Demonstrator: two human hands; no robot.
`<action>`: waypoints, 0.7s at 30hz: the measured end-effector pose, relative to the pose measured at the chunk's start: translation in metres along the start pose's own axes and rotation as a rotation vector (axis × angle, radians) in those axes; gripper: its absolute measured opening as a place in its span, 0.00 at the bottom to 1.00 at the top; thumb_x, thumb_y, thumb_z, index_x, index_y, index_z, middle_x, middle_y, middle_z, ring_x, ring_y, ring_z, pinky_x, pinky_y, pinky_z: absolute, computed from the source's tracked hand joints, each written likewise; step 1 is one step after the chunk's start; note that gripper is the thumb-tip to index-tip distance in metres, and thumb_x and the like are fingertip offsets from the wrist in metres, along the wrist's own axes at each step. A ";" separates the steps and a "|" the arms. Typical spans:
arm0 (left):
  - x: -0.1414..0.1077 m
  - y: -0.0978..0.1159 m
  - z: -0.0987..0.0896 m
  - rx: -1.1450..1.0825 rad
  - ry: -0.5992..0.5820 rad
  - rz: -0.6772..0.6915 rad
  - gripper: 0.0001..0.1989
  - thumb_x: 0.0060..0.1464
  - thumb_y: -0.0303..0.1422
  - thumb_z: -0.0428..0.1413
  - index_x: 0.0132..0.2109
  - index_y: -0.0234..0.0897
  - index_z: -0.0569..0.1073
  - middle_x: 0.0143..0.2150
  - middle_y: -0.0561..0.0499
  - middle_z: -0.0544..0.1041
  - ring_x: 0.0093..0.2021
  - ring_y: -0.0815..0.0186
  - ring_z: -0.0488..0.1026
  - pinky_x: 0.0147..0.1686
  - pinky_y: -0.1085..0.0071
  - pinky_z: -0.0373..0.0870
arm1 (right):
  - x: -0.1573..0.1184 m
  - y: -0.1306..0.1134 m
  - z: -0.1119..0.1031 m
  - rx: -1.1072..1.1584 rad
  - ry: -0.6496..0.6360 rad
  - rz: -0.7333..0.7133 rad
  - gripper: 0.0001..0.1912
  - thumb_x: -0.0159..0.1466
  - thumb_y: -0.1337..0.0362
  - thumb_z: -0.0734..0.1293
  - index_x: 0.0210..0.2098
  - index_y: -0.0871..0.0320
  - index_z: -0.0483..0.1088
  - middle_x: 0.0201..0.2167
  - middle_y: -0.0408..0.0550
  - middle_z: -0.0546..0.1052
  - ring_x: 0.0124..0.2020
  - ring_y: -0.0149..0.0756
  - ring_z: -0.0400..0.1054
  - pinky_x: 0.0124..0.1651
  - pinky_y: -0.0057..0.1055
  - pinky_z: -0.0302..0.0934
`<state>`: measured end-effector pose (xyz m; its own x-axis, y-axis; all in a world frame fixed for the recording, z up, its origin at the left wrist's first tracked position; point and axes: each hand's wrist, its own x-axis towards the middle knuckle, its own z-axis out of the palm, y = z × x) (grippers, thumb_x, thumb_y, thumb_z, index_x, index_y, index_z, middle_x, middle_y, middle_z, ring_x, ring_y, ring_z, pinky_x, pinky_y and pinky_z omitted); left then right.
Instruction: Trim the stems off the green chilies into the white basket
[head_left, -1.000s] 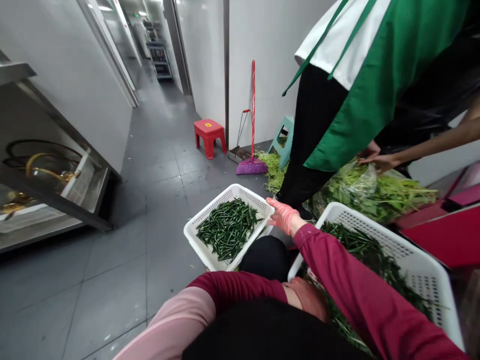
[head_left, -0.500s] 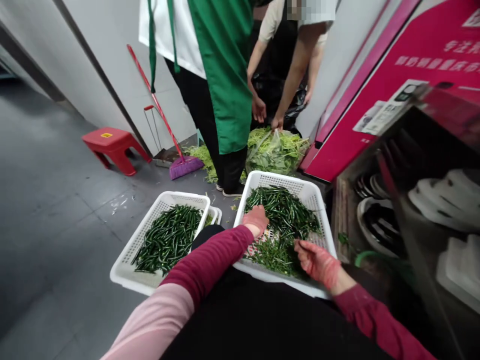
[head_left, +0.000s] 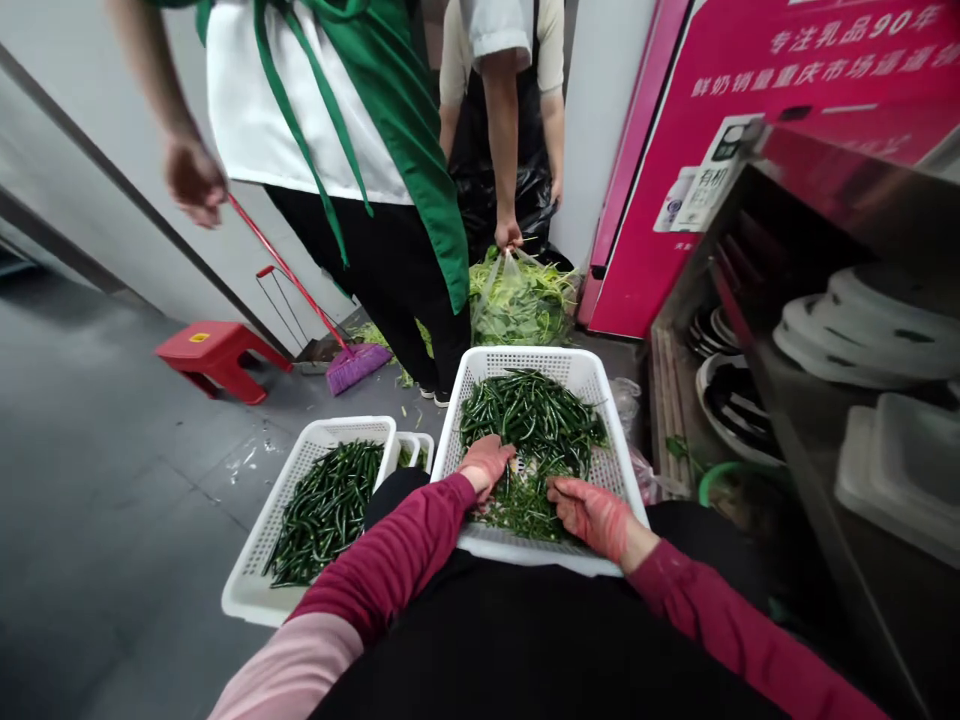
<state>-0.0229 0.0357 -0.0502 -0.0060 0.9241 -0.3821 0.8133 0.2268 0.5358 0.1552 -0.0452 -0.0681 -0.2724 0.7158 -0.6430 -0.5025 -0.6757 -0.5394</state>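
Note:
A white perforated basket rests at my lap, with long dark green chili peppers heaped in its far half and small green stems in its near half. My left hand is over the basket's left side, fingers bent together at the edge of the peppers; what they hold is too small to make out. On the right, my right hand has its fingertips pinched beside the stems, their contents hidden. A second white basket on the left holds more dark green peppers.
A person in a green apron stands ahead, holding a clear bag of leafy greens near another person. Left are a red stool, a red-handled broom and a dustpan. A shelf with plates stands right.
My view has shifted, and both hands appear farther left. The aproned person has straightened, and a hand now shows by the broom handle. One hand still grips the bag.

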 end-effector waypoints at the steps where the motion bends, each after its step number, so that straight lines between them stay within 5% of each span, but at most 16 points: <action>1: -0.009 0.000 0.004 -0.050 -0.003 0.016 0.12 0.47 0.40 0.52 0.28 0.34 0.67 0.25 0.52 0.68 0.26 0.70 0.64 0.23 0.75 0.56 | 0.003 0.000 0.005 -0.029 0.004 -0.025 0.11 0.51 0.65 0.69 0.33 0.60 0.68 0.22 0.42 0.73 0.16 0.22 0.60 0.16 0.19 0.51; 9: -0.059 -0.004 0.019 -0.513 -0.246 0.122 0.15 0.49 0.44 0.49 0.35 0.35 0.66 0.17 0.60 0.59 0.15 0.75 0.53 0.16 0.76 0.48 | 0.014 0.001 0.037 -0.324 0.034 -0.285 0.16 0.47 0.55 0.71 0.22 0.59 0.63 0.12 0.35 0.62 0.14 0.21 0.53 0.14 0.19 0.45; 15: -0.067 -0.010 0.011 -0.519 -0.375 0.186 0.17 0.50 0.42 0.50 0.42 0.34 0.67 0.19 0.58 0.62 0.18 0.74 0.58 0.18 0.77 0.53 | 0.007 0.001 0.038 -0.020 -0.056 -0.166 0.13 0.48 0.58 0.71 0.27 0.60 0.67 0.18 0.38 0.67 0.17 0.23 0.58 0.18 0.20 0.53; 21: -0.074 -0.005 0.000 -0.753 -0.573 0.258 0.25 0.51 0.46 0.49 0.52 0.36 0.62 0.25 0.55 0.66 0.17 0.76 0.58 0.18 0.77 0.53 | -0.002 -0.007 0.045 -0.011 -0.081 -0.270 0.14 0.46 0.63 0.72 0.32 0.58 0.69 0.25 0.41 0.71 0.19 0.24 0.59 0.21 0.22 0.57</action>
<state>-0.0261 -0.0343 -0.0245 0.5646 0.7291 -0.3869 0.1646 0.3599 0.9184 0.1226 -0.0337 -0.0387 -0.1947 0.8814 -0.4304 -0.5572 -0.4605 -0.6910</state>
